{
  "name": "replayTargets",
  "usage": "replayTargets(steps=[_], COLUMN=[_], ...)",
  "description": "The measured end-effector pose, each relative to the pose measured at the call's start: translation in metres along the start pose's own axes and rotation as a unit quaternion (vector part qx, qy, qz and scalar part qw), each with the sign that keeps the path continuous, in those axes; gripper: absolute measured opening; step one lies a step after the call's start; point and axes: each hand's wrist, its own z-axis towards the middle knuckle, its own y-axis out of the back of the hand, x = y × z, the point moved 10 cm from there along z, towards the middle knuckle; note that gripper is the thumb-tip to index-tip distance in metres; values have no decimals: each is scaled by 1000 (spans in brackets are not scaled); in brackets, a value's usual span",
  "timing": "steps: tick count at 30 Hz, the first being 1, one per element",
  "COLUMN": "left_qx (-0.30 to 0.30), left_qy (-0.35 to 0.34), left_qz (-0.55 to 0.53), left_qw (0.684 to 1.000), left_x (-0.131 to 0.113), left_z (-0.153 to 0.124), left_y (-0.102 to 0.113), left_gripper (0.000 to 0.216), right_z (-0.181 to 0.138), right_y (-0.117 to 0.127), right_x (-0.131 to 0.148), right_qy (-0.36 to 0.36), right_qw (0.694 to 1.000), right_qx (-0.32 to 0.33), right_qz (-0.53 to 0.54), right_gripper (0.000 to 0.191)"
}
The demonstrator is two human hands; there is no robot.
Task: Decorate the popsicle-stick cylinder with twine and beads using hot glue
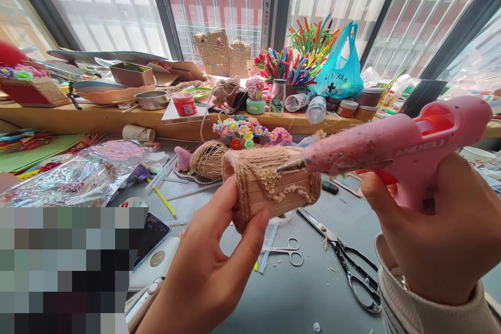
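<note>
My left hand (223, 250) is closed around one end of a small wooden-slat cylinder (256, 195), which lies tilted on its side in the air. Twine wraps both its ends, and cord decoration runs along its side. A pink hot glue gun (360, 146) is gripped in my right hand (442, 224), with fingers around the handle near the trigger. Its metal nozzle points left, at the cord decoration; whether it touches, I cannot tell. Behind the cylinder sits a ball of twine (209, 159).
Large black-handled scissors (352, 266) and small scissors (289, 251) lie on the grey table (250, 302). A phone (154, 235) is at left, near a plastic bag (90, 172). Along the back ledge stand a glass bottle (277, 98), a blue bag (344, 70) and colourful pipe cleaners (287, 70).
</note>
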Motion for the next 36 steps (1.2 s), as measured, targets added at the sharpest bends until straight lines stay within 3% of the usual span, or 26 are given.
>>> replayTargets(steps=[6, 16, 23, 30, 36], left_qx=[-50, -5, -18, 25, 53], left_qy=[25, 10, 18, 17, 46], left_qz=[23, 34, 60, 52, 41], left_qw=[998, 999, 998, 998, 997], left_x=[-2, 5, 10, 7, 13], left_z=[1, 1, 1, 6, 7], left_y=[5, 3, 4, -2, -9], left_gripper=[9, 11, 19, 3, 4], right_z=[-6, -8, -8, -10, -14], right_y=[-1, -2, 4, 0, -1], right_x=[-3, 0, 4, 5, 6], right_qy=[-1, 3, 18, 28, 34], right_qw=[1000, 1000, 998, 1000, 999], right_qx=[17, 10, -20, -13, -30], right_qz=[-2, -13, -53, -4, 25], right_gripper=[27, 26, 28, 19, 36])
